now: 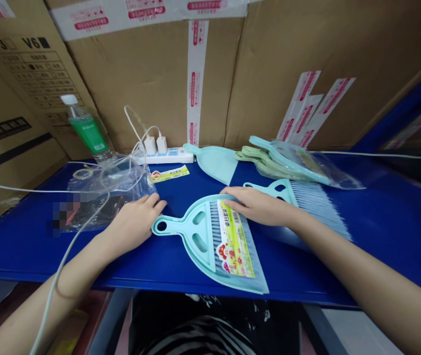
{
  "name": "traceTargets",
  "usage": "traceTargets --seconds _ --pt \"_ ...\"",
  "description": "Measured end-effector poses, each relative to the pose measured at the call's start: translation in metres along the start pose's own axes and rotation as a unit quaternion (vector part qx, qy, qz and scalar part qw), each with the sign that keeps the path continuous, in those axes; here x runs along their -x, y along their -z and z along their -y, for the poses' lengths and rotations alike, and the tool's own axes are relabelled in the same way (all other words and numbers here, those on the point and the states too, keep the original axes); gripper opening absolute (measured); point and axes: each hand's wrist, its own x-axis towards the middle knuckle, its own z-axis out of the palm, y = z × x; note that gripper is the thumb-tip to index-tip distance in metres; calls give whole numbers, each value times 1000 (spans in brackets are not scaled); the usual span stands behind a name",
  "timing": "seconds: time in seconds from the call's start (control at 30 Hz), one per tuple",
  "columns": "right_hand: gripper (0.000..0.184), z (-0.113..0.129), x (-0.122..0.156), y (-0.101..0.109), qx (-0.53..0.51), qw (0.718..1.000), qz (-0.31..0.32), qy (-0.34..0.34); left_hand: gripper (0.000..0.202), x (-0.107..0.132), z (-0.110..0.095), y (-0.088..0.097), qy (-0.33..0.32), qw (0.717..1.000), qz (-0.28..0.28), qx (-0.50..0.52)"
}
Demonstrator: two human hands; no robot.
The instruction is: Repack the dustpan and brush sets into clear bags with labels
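A light-blue dustpan (195, 264) lies flat near the table's front edge, with a blue-bristled hand brush (200, 224) nested in it. A yellow-green printed label card (234, 241) lies across the bristles. My right hand (249, 204) grips the far edge of this set near the card's top, fingers closed. Beside the handle's end is my left hand (139, 219), its fingers curled and close together. Whatever they hold, if anything, is hidden. Clear plastic bags (84, 185) lie just beyond it, over a dark flat item (99, 212).
Another blue brush (314, 199) lies right, behind my right forearm. At the back are a blue dustpan (217, 162), bagged green and blue sets (287, 160), a loose label (169, 173), a power strip (171, 155) with cables, and a bottle (90, 130). Cardboard boxes (151, 84) wall the rear.
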Motion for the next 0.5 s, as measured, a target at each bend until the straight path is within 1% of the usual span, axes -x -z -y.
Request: traceTargets --seconds 0.2,0.5 --pt "25 2 0 0 1 1000 5 -6 34 0 0 -1 -5 1000 8 -5" --pt "27 2 0 -1 8 1000 5 -13 32 -2 0 -2 -9 1000 1 -3"
